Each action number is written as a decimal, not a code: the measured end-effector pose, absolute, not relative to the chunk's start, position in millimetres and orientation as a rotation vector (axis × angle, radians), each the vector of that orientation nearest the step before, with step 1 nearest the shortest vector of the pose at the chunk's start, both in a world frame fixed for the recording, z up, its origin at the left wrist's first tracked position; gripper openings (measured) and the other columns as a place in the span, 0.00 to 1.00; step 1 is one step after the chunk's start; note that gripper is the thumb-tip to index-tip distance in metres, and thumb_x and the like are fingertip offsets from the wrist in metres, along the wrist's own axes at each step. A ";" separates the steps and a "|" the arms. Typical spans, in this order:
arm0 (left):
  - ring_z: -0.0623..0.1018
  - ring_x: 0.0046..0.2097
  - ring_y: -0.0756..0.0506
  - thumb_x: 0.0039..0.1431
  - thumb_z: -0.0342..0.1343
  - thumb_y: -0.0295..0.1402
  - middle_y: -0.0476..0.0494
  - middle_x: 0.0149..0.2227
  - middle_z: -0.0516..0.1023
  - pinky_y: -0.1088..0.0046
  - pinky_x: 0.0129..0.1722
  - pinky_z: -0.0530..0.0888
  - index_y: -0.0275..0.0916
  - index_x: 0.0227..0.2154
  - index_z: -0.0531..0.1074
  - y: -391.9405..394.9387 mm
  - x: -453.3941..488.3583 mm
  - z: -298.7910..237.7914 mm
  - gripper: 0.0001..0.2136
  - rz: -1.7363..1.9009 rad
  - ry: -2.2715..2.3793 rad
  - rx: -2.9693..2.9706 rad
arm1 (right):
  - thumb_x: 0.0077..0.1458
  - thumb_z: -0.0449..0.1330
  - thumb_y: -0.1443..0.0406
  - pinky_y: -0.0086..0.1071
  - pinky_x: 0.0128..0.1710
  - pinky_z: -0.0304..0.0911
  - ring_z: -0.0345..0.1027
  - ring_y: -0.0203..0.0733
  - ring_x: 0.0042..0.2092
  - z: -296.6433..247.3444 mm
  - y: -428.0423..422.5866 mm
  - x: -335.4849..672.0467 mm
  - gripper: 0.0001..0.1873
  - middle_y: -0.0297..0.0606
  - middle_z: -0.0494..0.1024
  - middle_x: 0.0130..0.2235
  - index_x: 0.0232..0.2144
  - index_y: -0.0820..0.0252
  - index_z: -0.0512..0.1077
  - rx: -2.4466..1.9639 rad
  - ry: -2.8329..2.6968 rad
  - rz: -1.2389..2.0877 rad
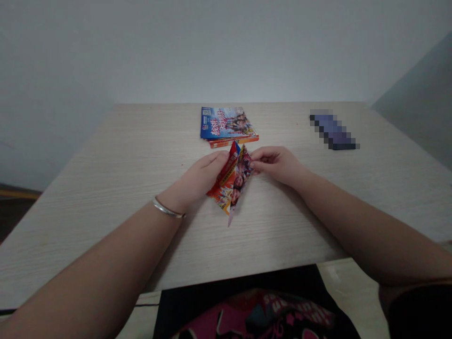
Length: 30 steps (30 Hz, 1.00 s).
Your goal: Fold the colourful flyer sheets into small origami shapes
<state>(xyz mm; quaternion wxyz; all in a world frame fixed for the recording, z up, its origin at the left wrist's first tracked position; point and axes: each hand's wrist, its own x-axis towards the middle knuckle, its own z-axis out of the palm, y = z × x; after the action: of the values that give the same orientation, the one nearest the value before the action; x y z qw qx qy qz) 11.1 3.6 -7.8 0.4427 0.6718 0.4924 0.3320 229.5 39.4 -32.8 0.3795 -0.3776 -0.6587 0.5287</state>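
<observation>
Between my two hands is a folded paper flyer (228, 183), glossy and printed in red, orange and blue with pictures of people. It is creased into a pointed shape, with one tip directed down toward me. My left hand (205, 174), with a silver bangle on its wrist, grips the flyer's left side; its fingertips are hidden behind the paper. The thumb and fingers of my right hand (275, 162) pinch the upper right edge. Just beyond the flyer lies a stack of similar flyers (226, 123), the top one blue with red and white lettering.
A dark, pixelated flat object, perhaps a phone (334, 131), lies at the back right of the pale wood-grain table (141, 141). A plain white wall (226, 52) rises behind the table's far edge. My dark printed clothing shows at the bottom.
</observation>
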 end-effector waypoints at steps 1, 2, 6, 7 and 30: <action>0.78 0.49 0.41 0.67 0.46 0.47 0.42 0.45 0.81 0.66 0.49 0.75 0.40 0.39 0.76 3.7 11.6 -8.3 0.19 0.861 1.189 1.665 | 0.43 0.72 0.55 0.32 0.32 0.70 0.71 0.35 0.29 -32.1 38.6 228.7 0.14 0.34 0.80 0.28 0.28 0.58 0.78 -0.985 -1.693 1.320; 0.77 0.51 0.41 0.68 0.45 0.48 0.42 0.47 0.80 0.66 0.51 0.75 0.40 0.41 0.75 3.3 12.3 -8.4 0.19 0.888 1.143 1.656 | 0.43 0.72 0.56 0.33 0.33 0.70 0.72 0.36 0.30 -31.5 37.9 227.8 0.14 0.34 0.80 0.28 0.28 0.58 0.78 -1.002 -1.701 1.290; 0.78 0.44 0.42 0.62 0.54 0.48 0.41 0.43 0.80 0.66 0.44 0.76 0.39 0.42 0.74 -0.6 17.3 -4.9 0.17 0.838 1.097 1.611 | 0.44 0.71 0.57 0.34 0.34 0.70 0.72 0.37 0.30 -31.7 37.1 223.4 0.13 0.34 0.79 0.29 0.29 0.57 0.76 -0.996 -1.698 1.257; 0.78 0.41 0.43 0.60 0.57 0.46 0.42 0.41 0.80 0.67 0.41 0.76 0.38 0.42 0.74 -1.4 18.3 -3.5 0.16 0.818 1.165 1.640 | 0.44 0.71 0.57 0.34 0.33 0.70 0.72 0.37 0.30 -32.6 37.3 222.3 0.13 0.33 0.79 0.29 0.30 0.57 0.75 -0.982 -1.695 1.263; 0.72 0.24 0.50 0.60 0.59 0.40 0.52 0.24 0.73 0.74 0.22 0.65 0.40 0.32 0.70 -6.7 17.2 -1.8 0.09 0.881 1.305 1.764 | 0.42 0.72 0.65 0.30 0.34 0.73 0.76 0.36 0.33 -36.0 37.9 214.1 0.13 0.31 0.82 0.30 0.33 0.56 0.76 -0.900 -1.564 1.532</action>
<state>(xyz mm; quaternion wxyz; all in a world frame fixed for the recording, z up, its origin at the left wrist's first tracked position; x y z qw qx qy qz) 17.2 -6.7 -1.8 0.3786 0.6905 0.5108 0.3449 214.1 37.9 -36.0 0.3776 -0.3522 -0.6119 0.5992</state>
